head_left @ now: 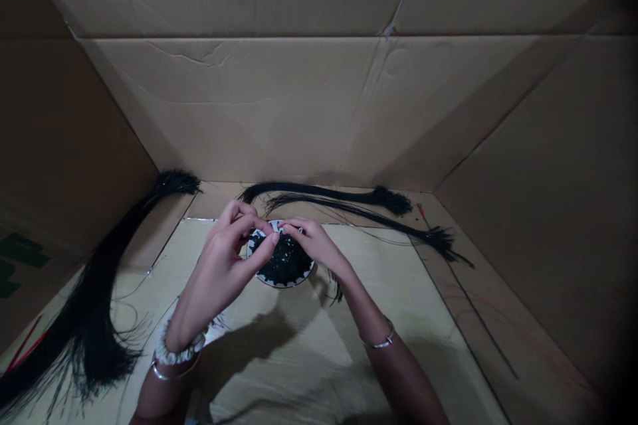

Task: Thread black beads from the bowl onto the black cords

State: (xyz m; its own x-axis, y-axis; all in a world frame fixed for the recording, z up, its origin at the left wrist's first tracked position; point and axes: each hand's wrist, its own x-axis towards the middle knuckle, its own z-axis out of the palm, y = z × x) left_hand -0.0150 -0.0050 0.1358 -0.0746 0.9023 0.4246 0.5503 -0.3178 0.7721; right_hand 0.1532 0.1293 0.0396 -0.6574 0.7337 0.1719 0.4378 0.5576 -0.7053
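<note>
A round piece [284, 262] with a black, white-flecked top and a pale rim marked with dark notches lies in front of me. My left hand [236, 246] is bent over its left side, thumb and forefinger closed in a pinch above the black top. Whatever is between those fingertips is too small to make out. From the right, my right hand [312, 239] grips the far right edge of the piece, thumb and fingertips close together near the left fingertips. Short black strands [336, 287] stick out beneath my right wrist.
A thick bundle of black strands [100, 292] runs along the left side. Two thinner black bundles [329, 194] lie by the back cardboard wall [249, 106]. A thin dark rod [483, 319] with a red tip rests on the right. Cardboard walls enclose the pale work surface [379, 279].
</note>
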